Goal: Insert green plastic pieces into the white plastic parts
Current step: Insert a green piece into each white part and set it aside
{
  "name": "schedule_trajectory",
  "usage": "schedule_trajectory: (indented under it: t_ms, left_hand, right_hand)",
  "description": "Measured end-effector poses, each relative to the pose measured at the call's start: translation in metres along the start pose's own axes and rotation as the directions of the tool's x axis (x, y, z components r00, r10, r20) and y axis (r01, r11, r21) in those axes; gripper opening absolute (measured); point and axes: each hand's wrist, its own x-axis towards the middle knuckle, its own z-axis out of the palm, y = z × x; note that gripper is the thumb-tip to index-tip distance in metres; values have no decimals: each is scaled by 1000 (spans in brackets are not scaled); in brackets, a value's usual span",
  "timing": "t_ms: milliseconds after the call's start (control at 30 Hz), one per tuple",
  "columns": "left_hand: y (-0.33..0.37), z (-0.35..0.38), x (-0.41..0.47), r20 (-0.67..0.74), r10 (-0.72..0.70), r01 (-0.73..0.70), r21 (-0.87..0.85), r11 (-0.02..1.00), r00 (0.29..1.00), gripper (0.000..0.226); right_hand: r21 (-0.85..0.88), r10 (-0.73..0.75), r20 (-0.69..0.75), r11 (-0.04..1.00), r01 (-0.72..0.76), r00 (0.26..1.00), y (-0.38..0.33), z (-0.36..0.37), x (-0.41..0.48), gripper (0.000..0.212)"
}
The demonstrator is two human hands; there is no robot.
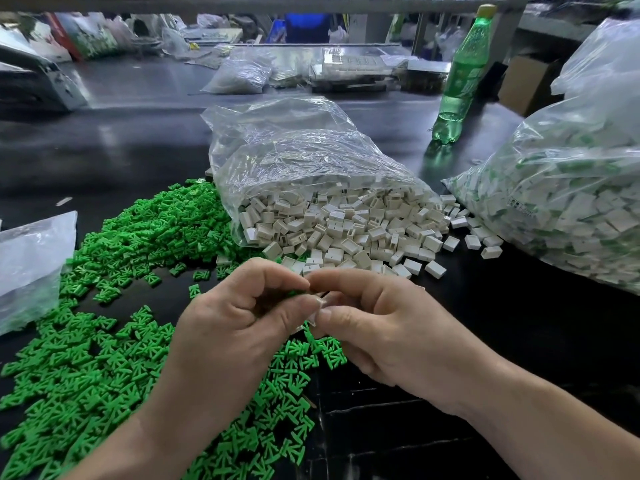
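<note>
Fitting in hand: the left hand [239,320] pinches a green piece [296,293] at its curled fingertips, and the right hand [381,327] pinches a pale white part [320,304]. The two pieces touch between the hands, above the dark table [519,327]. I cannot tell whether the green one is seated yet.
Green pile [104,358]: a wide loose heap lies under and to the left of the hands, running back to the open bag.
White heap [346,233]: empty white parts spill from the mouth of the clear open bag [294,150], just beyond the hands.
Full bag [571,209]: at the right, packed with white parts with green showing among them. From here these look like finished ones, so a good share seems done.
Left to do: a great deal, judging by both heaps.
Elsewhere: a green bottle [460,81] stands behind, and a small plastic bag [27,265] lies at the far left.
</note>
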Motion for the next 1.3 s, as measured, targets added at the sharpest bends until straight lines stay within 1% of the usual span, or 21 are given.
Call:
schedule_trajectory:
  t_ms: [67,100,200,300,367,400,433,467,500,533,567,600,700,833,900,967,1033,1067,1167,1233,1300]
  left_hand:
    - [3,1,0,-5,-72,71,-125,990,997,12]
    - [4,2,-1,-5,-100,98,-153,983,995,12]
    - [8,4,-2,-14,-143,138,-186,973,990,8]
    - [8,6,-4,-6,-189,183,-225,957,982,7]
    - [4,6,-3,13,-223,218,-257,942,975,10]
    - [1,5,-2,27,-242,239,-291,926,970,14]
    - [-1,5,-2,45,-268,267,-340,902,962,18]
    - [-4,4,-1,64,-294,295,-392,872,954,23]
    - [-5,4,0,76,-312,314,-431,846,947,26]
    - [-6,3,1,81,-326,326,-456,828,942,28]
    - [-7,2,2,84,-342,339,-479,810,936,29]
    - [-7,1,2,91,-358,353,-505,788,929,29]
    - [-7,0,1,135,-383,388,-568,726,914,27]
    - [-8,0,1,154,-366,383,-592,709,918,24]
    - [-9,-1,1,158,-355,374,-610,698,921,24]
    - [-9,0,1,161,-342,363,-634,683,926,23]
    - [-9,-1,1,166,-337,359,-657,663,927,22]
    - [-9,-1,1,173,-333,360,-662,658,927,26]
    - [-9,-2,1,235,-305,384,-638,668,923,42]
    - [-7,-3,0,254,-297,391,-609,690,920,40]
    - [-7,-2,1,237,-305,386,-594,706,922,31]
  right_hand:
    - [-55,-61,-27,997,59,998,2,2,-1,36]
    - [-103,-95,-46,991,90,994,2,4,-1,34]
    - [-242,-186,-120,958,153,975,-2,9,-3,26]
    - [-386,-286,-191,902,196,939,-7,14,-5,26]
    - [-421,-305,-217,886,193,927,-9,15,-7,20]
    - [-401,-289,-224,898,182,931,-10,15,-8,15]
    - [-339,-251,-227,926,166,941,-11,13,-8,10]
    - [-225,-192,-224,964,141,955,-13,12,-7,7]
    - [-73,-122,-211,991,108,970,-14,10,-7,6]
    - [87,-50,-185,994,67,981,-16,8,-6,7]
    - [225,8,-153,974,27,988,-17,6,-5,6]
    - [322,47,-120,947,-6,992,-19,5,-5,5]
    - [478,96,-40,876,-66,995,-20,4,-3,7]
    - [593,136,43,794,-135,990,-18,1,-1,7]
    - [611,146,56,777,-150,988,-16,1,-1,5]
    - [595,145,28,793,-133,989,-14,1,0,10]
    - [578,146,0,808,-119,989,-12,2,0,22]
    - [571,149,-5,812,-120,989,-12,2,1,26]
    - [551,139,4,826,-118,990,-11,1,1,22]
    - [534,125,9,838,-111,992,-12,0,1,16]
    - [503,124,-4,858,-105,992,-11,1,0,8]
